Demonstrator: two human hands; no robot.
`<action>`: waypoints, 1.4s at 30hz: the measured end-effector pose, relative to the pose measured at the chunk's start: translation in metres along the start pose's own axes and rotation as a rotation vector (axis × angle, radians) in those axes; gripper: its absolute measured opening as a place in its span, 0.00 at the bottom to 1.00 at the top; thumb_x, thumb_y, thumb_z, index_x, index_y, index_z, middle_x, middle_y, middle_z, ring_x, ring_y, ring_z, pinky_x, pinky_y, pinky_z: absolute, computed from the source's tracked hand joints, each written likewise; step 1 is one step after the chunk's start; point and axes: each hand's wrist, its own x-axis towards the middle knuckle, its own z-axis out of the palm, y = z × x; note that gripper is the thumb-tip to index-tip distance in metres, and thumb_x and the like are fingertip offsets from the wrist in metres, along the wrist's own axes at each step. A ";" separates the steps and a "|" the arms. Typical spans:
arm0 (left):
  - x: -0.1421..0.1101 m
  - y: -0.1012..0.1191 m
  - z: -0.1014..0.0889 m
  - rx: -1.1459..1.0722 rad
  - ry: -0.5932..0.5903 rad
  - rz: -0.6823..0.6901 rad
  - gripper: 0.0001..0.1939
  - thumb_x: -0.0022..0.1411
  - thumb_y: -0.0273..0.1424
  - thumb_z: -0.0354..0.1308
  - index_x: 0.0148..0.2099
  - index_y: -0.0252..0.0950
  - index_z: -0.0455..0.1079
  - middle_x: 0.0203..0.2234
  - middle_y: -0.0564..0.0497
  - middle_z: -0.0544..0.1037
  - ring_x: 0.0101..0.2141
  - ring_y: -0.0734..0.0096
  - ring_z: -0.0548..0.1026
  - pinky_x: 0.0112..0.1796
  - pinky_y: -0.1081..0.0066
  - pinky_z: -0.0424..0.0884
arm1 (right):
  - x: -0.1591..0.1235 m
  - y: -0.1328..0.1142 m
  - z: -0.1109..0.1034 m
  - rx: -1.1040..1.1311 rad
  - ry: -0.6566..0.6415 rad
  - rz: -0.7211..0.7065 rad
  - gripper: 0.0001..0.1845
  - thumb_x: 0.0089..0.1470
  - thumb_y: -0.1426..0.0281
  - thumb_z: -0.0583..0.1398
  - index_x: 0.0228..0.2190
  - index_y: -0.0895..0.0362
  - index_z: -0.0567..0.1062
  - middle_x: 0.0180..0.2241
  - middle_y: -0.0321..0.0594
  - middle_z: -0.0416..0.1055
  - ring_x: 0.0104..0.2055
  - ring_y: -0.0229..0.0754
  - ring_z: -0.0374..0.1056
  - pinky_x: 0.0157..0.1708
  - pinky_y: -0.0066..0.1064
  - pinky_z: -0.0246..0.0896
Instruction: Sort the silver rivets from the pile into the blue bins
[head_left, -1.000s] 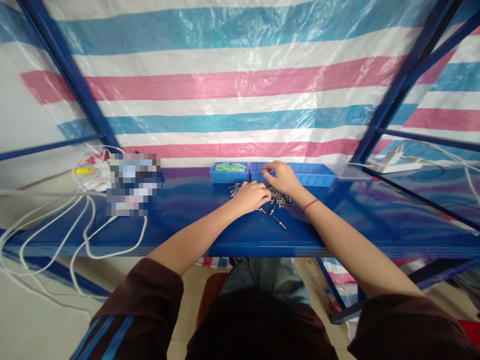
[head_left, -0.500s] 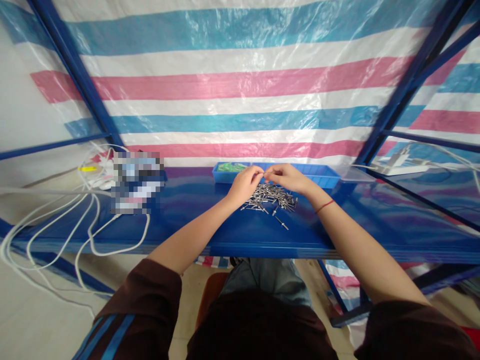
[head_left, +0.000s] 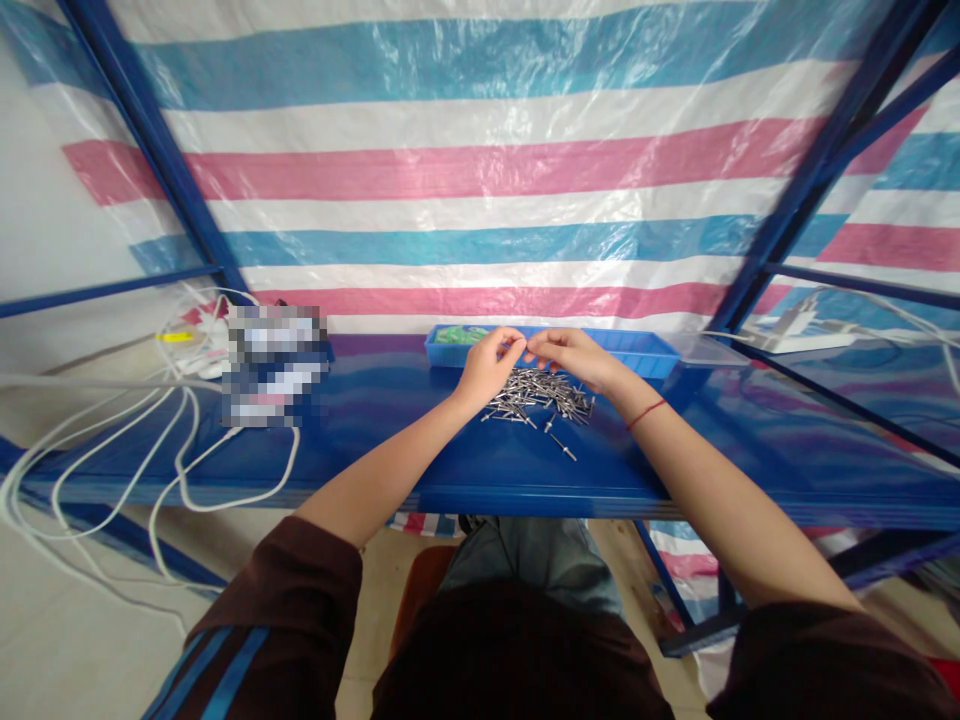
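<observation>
The left hand (head_left: 489, 365) and right hand (head_left: 576, 356) are held nearly fingertip to fingertip — whether anything is pinched in either cannot be told. Metal pins (head_left: 546, 394) are heaped on the table (head_left: 390, 430) before the blue tray (head_left: 641, 355), perhaps so that they are kept within easy reach.

Two hands: one left hand (head_left: 487, 366), one right hand (head_left: 576, 359). One red wrist cord (head_left: 646, 413). One counter (head_left: 750, 420), one heap of metal rivets (head_left: 538, 392) (too many, too tangled to number), two single rivets (head_left: 564, 447) before it. One clear plastic piece (head_left: 709, 350), one yellow object (head_left: 174, 338).
</observation>
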 end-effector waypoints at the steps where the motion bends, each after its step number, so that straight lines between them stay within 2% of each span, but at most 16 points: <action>1: 0.000 0.000 0.000 -0.001 0.006 -0.001 0.03 0.62 0.28 0.54 0.37 0.35 0.69 0.34 0.50 0.76 0.35 0.72 0.74 0.38 0.73 0.69 | 0.000 0.000 0.000 0.011 0.021 -0.005 0.12 0.47 0.61 0.61 0.28 0.57 0.74 0.29 0.42 0.75 0.25 0.34 0.64 0.22 0.28 0.55; 5: 0.001 -0.004 0.001 0.006 0.007 -0.021 0.04 0.62 0.27 0.53 0.37 0.34 0.69 0.35 0.49 0.77 0.36 0.71 0.74 0.38 0.73 0.69 | 0.000 -0.001 0.001 -0.015 0.131 -0.106 0.13 0.45 0.61 0.64 0.30 0.58 0.73 0.26 0.38 0.72 0.26 0.35 0.64 0.25 0.30 0.58; 10: 0.003 -0.012 0.002 0.098 -0.078 -0.051 0.09 0.66 0.31 0.49 0.38 0.35 0.70 0.31 0.50 0.76 0.34 0.69 0.74 0.39 0.71 0.69 | 0.005 0.001 0.001 -0.198 0.191 -0.256 0.15 0.49 0.57 0.61 0.27 0.58 0.73 0.24 0.38 0.70 0.26 0.37 0.63 0.29 0.32 0.58; 14: 0.002 -0.015 0.001 0.194 -0.050 -0.055 0.13 0.65 0.33 0.51 0.49 0.35 0.68 0.35 0.48 0.76 0.33 0.69 0.73 0.41 0.68 0.69 | 0.020 0.016 -0.005 -0.293 0.404 -0.305 0.13 0.50 0.60 0.60 0.29 0.58 0.73 0.29 0.42 0.74 0.31 0.41 0.68 0.33 0.34 0.61; 16: 0.000 -0.015 0.000 0.266 -0.131 0.035 0.11 0.64 0.32 0.51 0.47 0.35 0.69 0.35 0.48 0.76 0.34 0.68 0.73 0.42 0.67 0.68 | 0.028 0.028 -0.010 -0.419 0.474 -0.311 0.11 0.52 0.62 0.58 0.30 0.57 0.74 0.31 0.43 0.75 0.33 0.43 0.69 0.35 0.35 0.62; 19: -0.004 -0.013 0.000 0.383 -0.323 0.192 0.09 0.63 0.29 0.51 0.40 0.36 0.72 0.33 0.49 0.76 0.36 0.67 0.72 0.43 0.66 0.67 | 0.033 0.046 -0.018 -0.671 0.416 -0.315 0.13 0.53 0.64 0.58 0.37 0.58 0.75 0.34 0.47 0.76 0.37 0.49 0.70 0.40 0.40 0.61; 21: -0.007 -0.011 0.001 0.458 -0.423 0.235 0.08 0.62 0.28 0.52 0.38 0.38 0.74 0.33 0.49 0.75 0.36 0.67 0.72 0.42 0.67 0.66 | 0.032 0.052 -0.022 -0.783 0.374 -0.323 0.17 0.54 0.63 0.57 0.42 0.60 0.74 0.37 0.49 0.76 0.40 0.52 0.69 0.43 0.42 0.60; 26: -0.013 -0.009 0.004 0.587 -0.552 0.276 0.07 0.59 0.32 0.56 0.36 0.42 0.76 0.35 0.49 0.75 0.40 0.61 0.71 0.41 0.63 0.64 | 0.023 0.047 -0.023 -0.768 0.409 -0.330 0.18 0.55 0.64 0.54 0.44 0.59 0.73 0.37 0.48 0.76 0.39 0.51 0.69 0.44 0.42 0.59; 36: -0.020 0.001 0.008 0.666 -0.641 0.271 0.09 0.64 0.34 0.52 0.38 0.40 0.73 0.41 0.48 0.72 0.45 0.60 0.67 0.42 0.62 0.62 | 0.012 0.024 -0.003 -0.745 0.316 -0.432 0.14 0.53 0.68 0.54 0.38 0.59 0.76 0.34 0.46 0.76 0.38 0.48 0.69 0.43 0.38 0.60; 39: -0.020 0.001 0.009 0.665 -0.592 0.280 0.09 0.66 0.34 0.50 0.39 0.39 0.71 0.41 0.49 0.72 0.45 0.59 0.67 0.43 0.60 0.62 | 0.006 0.014 0.000 -0.711 0.318 -0.443 0.12 0.52 0.69 0.54 0.34 0.59 0.76 0.33 0.45 0.76 0.37 0.46 0.69 0.41 0.37 0.60; 42: -0.014 -0.001 0.008 0.544 -0.463 0.233 0.08 0.67 0.31 0.49 0.39 0.37 0.69 0.38 0.49 0.73 0.43 0.62 0.69 0.43 0.62 0.64 | 0.000 0.005 0.000 -0.656 0.284 -0.406 0.11 0.51 0.71 0.54 0.29 0.59 0.76 0.30 0.42 0.76 0.32 0.42 0.69 0.36 0.33 0.60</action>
